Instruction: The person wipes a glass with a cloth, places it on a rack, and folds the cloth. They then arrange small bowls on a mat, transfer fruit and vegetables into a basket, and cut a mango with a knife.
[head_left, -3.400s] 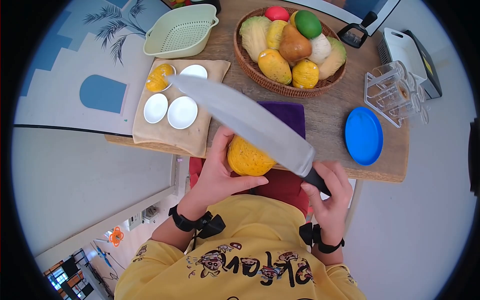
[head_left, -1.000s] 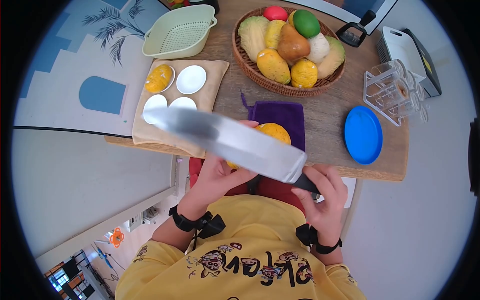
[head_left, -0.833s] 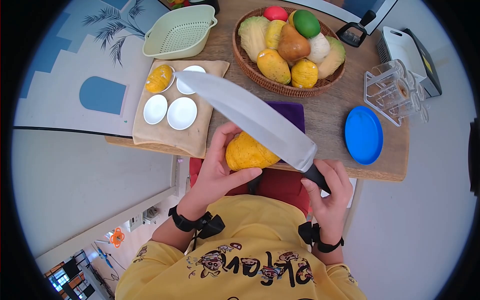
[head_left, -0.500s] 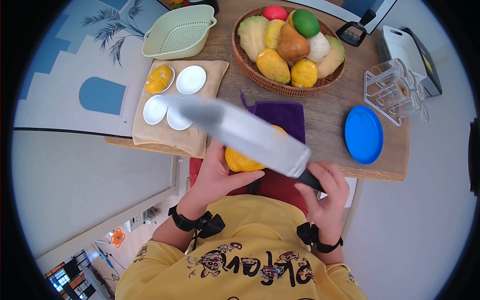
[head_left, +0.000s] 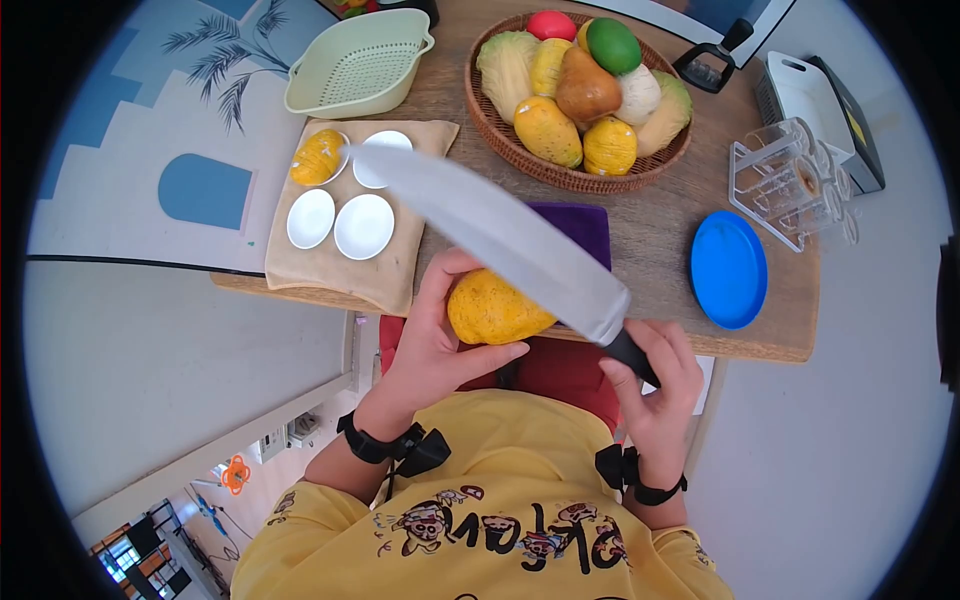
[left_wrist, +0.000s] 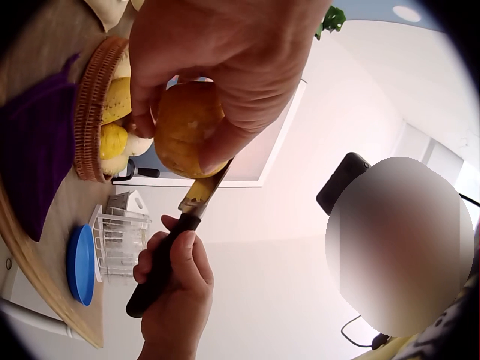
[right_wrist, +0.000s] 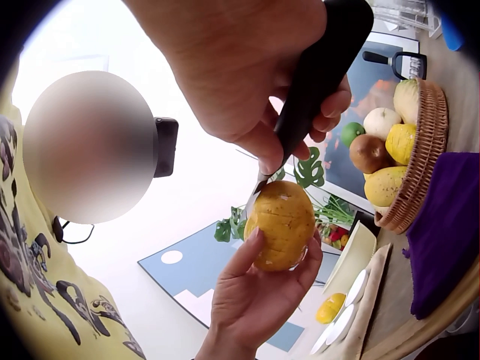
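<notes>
My left hand (head_left: 428,345) grips a yellow fruit (head_left: 492,308) above the table's front edge, thumb below it and fingers round its far side. The fruit's skin shows lines across it in the right wrist view (right_wrist: 282,226). My right hand (head_left: 662,395) holds the black handle (head_left: 630,357) of a large knife. Its broad blade (head_left: 500,240) slants up and left over the fruit, hiding part of it. In the left wrist view the blade (left_wrist: 201,193) lies against the fruit (left_wrist: 184,127). A purple cloth (head_left: 585,232) lies behind, partly covered by the blade.
A wicker basket (head_left: 500,150) of produce stands at the back. On a beige cloth (head_left: 340,275) at left are several white dishes (head_left: 364,226), one bearing a yellow fruit (head_left: 317,157). Behind is a green colander (head_left: 360,65). At right are a blue plate (head_left: 728,270) and a glass rack (head_left: 785,185).
The knife has swung back and forth over the fruit; since half a second ago its tip has moved up and away from me. The left hand keeps its hold on the fruit, which has shifted slightly.
</notes>
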